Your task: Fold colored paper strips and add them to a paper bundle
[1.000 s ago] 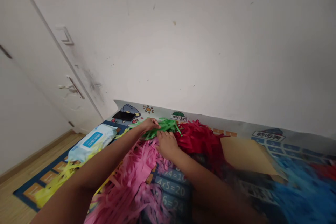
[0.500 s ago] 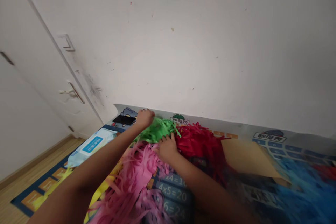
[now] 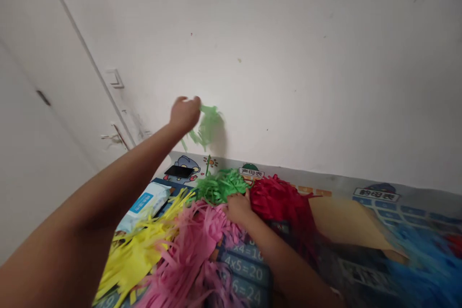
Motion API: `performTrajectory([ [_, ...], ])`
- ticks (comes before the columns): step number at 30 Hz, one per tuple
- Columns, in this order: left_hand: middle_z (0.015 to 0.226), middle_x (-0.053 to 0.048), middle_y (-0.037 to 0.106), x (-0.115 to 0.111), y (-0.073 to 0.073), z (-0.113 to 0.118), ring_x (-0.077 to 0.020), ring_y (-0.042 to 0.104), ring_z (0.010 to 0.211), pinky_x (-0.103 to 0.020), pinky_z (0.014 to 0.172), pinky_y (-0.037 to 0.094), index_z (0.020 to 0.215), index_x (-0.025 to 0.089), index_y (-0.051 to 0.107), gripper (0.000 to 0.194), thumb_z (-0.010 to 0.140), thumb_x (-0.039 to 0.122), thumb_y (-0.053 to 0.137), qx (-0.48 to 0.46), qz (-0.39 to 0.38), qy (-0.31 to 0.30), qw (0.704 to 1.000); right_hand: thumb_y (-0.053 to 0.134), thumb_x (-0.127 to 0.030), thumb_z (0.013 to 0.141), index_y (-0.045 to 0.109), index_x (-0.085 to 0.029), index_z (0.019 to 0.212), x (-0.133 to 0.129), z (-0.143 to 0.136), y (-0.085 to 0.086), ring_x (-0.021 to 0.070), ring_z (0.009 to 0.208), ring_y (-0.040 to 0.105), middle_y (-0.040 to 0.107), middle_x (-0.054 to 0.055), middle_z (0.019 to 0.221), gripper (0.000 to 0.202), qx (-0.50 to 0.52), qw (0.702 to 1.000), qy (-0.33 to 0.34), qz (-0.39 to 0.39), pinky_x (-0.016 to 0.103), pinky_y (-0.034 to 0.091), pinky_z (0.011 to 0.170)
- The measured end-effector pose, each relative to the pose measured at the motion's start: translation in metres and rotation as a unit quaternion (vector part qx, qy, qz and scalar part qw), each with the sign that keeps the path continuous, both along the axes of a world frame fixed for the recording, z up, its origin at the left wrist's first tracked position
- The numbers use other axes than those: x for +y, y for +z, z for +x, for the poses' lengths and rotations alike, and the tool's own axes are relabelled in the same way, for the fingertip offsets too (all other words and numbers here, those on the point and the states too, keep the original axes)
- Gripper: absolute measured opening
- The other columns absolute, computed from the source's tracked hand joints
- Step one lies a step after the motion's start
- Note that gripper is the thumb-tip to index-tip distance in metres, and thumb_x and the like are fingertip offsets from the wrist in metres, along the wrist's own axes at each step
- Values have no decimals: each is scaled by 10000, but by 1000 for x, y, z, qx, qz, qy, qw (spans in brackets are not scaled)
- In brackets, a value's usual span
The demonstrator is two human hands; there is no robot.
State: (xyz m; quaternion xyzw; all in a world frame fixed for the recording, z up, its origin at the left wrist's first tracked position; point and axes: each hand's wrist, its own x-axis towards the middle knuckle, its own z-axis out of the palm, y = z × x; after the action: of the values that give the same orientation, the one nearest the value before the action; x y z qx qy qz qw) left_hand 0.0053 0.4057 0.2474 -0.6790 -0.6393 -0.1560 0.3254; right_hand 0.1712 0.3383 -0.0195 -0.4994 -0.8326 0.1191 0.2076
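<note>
Green shredded paper (image 3: 210, 127) dangles pinched in the left hand (image 3: 185, 115) above the green pile (image 3: 221, 185), one bunch apparently separated and most left, with the right hand (image 3: 238, 207) at its near edge, grip unclear.

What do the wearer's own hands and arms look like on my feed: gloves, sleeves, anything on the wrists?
The left hand and right hand are gloveless, with no watch or bracelet visible at the wrists. No sleeve shows on either forearm.
</note>
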Motion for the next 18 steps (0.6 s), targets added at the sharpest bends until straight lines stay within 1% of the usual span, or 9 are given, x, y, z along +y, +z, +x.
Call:
performTrajectory([
  [2, 902, -78, 731, -27, -24, 22, -186, 660, 956, -402, 1112, 289, 1147, 61, 580, 293, 904, 85, 418, 51, -34, -72, 995, 566, -370, 879, 642, -153, 1157, -22, 3, 20, 306, 1136, 561, 675, 155, 1137, 361, 51, 999, 4, 13, 570, 197, 1095],
  [3, 1005, -94, 729, -43, -42, 32, -195, 650, 1017, -416, 1130, 275, 1182, 76, 577, 331, 903, 80, 398, 81, -48, -120, 988, 528, -392, 904, 591, -181, 1241, -36, 3, 28, 276, 1153, 555, 656, 131, 1191, 403, 112, 993, 24, 4, 523, 250, 1093],
  [4, 1118, -116, 703, -61, -63, 40, -214, 630, 1084, -435, 1139, 271, 1203, 81, 576, 353, 909, 91, 382, 104, -60, -160, 980, 495, -419, 921, 540, -210, 1302, -51, 2, 36, 246, 1160, 555, 638, 103, 1233, 437, 204, 977, 60, -22, 472, 315, 1073],
  [5, 1166, -131, 686, -80, -85, 47, -234, 609, 1135, -448, 1135, 285, 1206, 84, 584, 365, 900, 94, 385, 113, -69, -182, 974, 487, -443, 920, 505, -230, 1333, -66, 1, 42, 227, 1160, 558, 627, 79, 1256, 465, 321, 938, 108, -69, 430, 374, 1042],
  [6, 1210, -158, 664, -100, -107, 51, -257, 593, 1169, -465, 1123, 309, 1225, 76, 580, 382, 895, 102, 389, 117, -74, -200, 970, 512, -458, 901, 496, -240, 1337, -81, -1, 45, 219, 1162, 560, 623, 62, 1260, 487, 444, 873, 156, -127, 405, 414, 1013],
  [8, 1252, -199, 632, -136, -146, 56, -286, 590, 1181, -463, 1081, 382, 1238, 59, 583, 406, 877, 127, 411, 104, -63, -248, 961, 610, -476, 821, 536, -236, 1279, -107, -4, 46, 235, 1171, 557, 632, 46, 1234, 522, 634, 706, 211, -234, 413, 438, 1002],
  [10, 1290, -179, 612, -167, -178, 57, -271, 581, 1200, -423, 1069, 418, 1253, 89, 588, 425, 861, 146, 433, 65, -65, -252, 963, 652, -525, 759, 591, -239, 1188, -123, -5, 39, 245, 1157, 566, 658, 37, 1177, 519, 716, 604, 198, -289, 425, 440, 1008],
  [12, 1309, -142, 606, -192, -203, 60, -250, 589, 1195, -390, 1042, 459, 1261, 130, 595, 445, 846, 132, 432, 14, -64, -230, 971, 584, -594, 780, 618, -236, 1131, -132, 1, 27, 246, 1132, 583, 681, 49, 1122, 502, 754, 562, 152, -303, 433, 446, 1002],
  [18, 1328, -116, 591, -238, -272, 90, -251, 556, 1238, -424, 1047, 470, 1279, 165, 593, 502, 819, 64, 420, -43, -150, -239, 958, 390, -622, 861, 566, -224, 1220, -142, 50, -13, 267, 1199, 553, 624, 84, 1260, 564, 809, 513, -15, -288, 503, 451, 979],
])
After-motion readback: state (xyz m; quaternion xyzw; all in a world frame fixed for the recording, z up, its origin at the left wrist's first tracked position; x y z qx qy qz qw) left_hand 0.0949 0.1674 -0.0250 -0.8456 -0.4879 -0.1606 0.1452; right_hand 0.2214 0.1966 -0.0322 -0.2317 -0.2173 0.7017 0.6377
